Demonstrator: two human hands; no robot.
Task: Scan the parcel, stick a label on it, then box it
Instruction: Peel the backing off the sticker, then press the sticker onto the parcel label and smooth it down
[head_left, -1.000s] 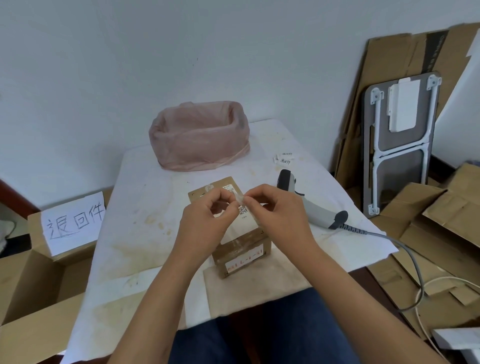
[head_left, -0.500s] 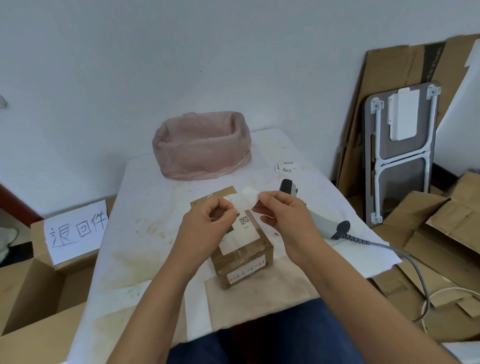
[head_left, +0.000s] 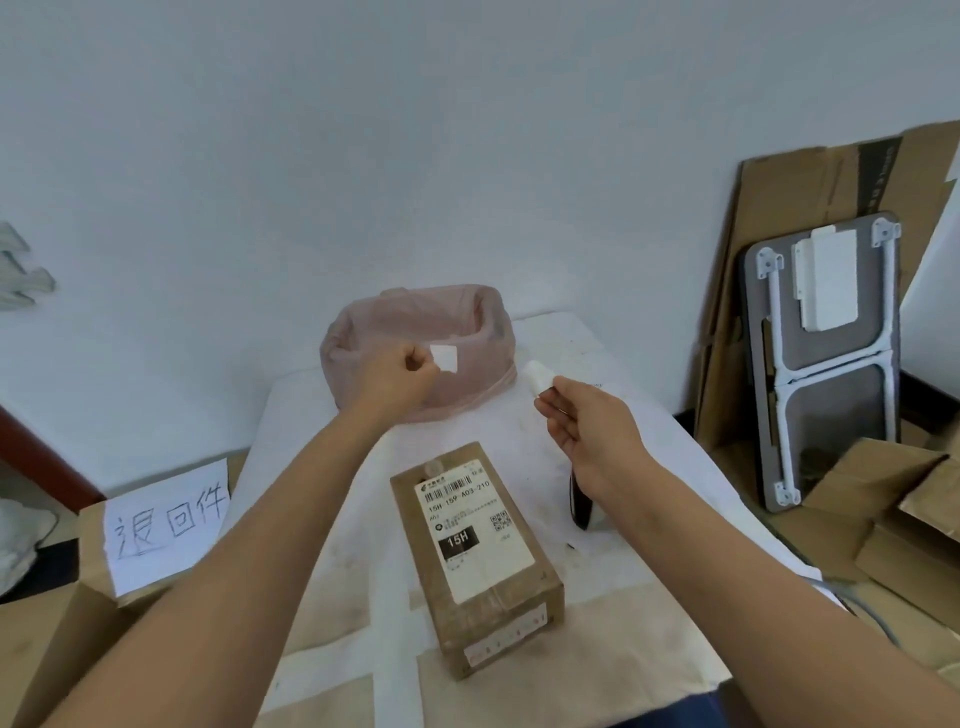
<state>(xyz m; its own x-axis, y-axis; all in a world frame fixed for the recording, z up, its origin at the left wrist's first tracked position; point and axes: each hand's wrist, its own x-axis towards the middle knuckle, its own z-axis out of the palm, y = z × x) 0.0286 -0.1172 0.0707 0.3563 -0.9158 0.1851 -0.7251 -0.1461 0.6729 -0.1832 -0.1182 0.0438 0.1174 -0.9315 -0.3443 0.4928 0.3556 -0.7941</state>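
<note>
A brown cardboard parcel (head_left: 475, 561) with a printed shipping label lies on the white table (head_left: 322, 519) in front of me. My left hand (head_left: 397, 376) is raised above the table and pinches a small white paper slip (head_left: 445, 358) over the pink-lined bin (head_left: 358, 338). My right hand (head_left: 587, 421) is raised to the right of the bin and pinches a small curled white sticker (head_left: 537, 376). The barcode scanner (head_left: 579, 504) lies to the right of the parcel, mostly hidden under my right wrist.
An open cardboard box with a handwritten paper sign (head_left: 166, 525) stands at the left of the table. Flattened cartons (head_left: 810, 202) and a folded grey table (head_left: 826, 358) lean on the wall at right. Loose cartons (head_left: 893, 499) lie on the floor there.
Both hands have lifted off the parcel and moved apart. The left hand went up to the bin with a paper slip; the right hand holds the other white piece. The parcel's label now shows.
</note>
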